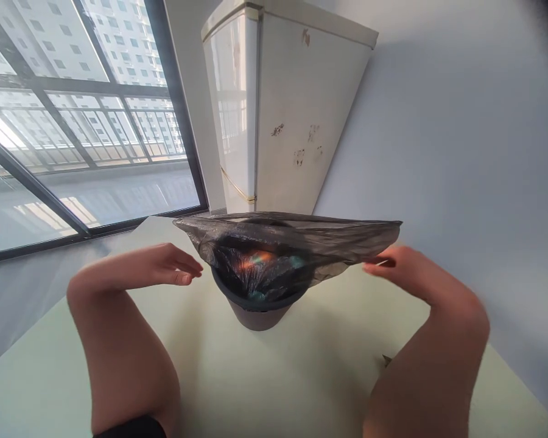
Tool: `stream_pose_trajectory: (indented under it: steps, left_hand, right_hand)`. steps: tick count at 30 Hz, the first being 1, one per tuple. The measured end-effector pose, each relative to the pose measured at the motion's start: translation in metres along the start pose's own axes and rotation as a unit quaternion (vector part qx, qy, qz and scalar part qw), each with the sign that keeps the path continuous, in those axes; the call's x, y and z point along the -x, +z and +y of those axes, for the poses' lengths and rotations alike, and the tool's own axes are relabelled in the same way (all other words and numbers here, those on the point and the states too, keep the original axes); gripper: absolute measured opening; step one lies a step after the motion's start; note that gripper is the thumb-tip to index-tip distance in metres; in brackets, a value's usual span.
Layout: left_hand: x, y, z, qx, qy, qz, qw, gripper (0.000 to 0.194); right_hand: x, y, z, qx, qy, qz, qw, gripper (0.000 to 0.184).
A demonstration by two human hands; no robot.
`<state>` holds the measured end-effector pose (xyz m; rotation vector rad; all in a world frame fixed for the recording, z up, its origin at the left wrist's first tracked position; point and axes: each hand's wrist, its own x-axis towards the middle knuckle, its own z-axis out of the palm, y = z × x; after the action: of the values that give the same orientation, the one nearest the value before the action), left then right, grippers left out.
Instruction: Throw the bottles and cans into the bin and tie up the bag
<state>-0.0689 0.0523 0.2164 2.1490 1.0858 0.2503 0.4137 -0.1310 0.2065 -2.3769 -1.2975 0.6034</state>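
A dark, round trash can stands on the pale surface in front of me. Over its far side and rim spreads a thin black garbage bag, its mouth stretched wide to the right. Inside the can the plastic is crumpled, with orange and teal patches showing through. My left hand is just left of the rim, holding nothing, its thumb and fingers apart. At the bag's right edge, my right hand is closed on the plastic, its upper part against the film and some fingers partly hidden.
Beyond the can stands a white refrigerator with worn marks on its side. A large framed window is at left, and a plain wall at right. A small dark scrap lies beside my right forearm.
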Motion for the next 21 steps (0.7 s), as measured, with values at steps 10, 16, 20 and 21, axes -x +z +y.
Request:
stream_pose_trajectory:
  steps: [10, 16, 20, 21]
  left_hand:
    - [-0.031, 0.022, 0.02, 0.011, 0.102, -0.005, 0.995, 0.078]
    - [-0.04, 0.036, 0.039, 0.153, 0.134, 0.139, 0.969, 0.057]
    - [-0.056, 0.048, 0.044, 0.327, 0.16, 0.188, 0.912, 0.052]
    - [-0.059, 0.051, 0.046, 0.37, 0.164, 0.192, 0.894, 0.05]
  right_hand:
    - [-0.006, 0.025, -0.04, -0.181, -0.261, -0.157, 0.935, 0.067]
    - [-0.006, 0.04, -0.059, -0.308, -0.257, -0.071, 0.913, 0.058]
    - [-0.01, 0.05, -0.066, -0.378, -0.218, 0.033, 0.899, 0.053]
    - [-0.011, 0.052, -0.069, -0.416, -0.217, 0.045, 0.882, 0.05]
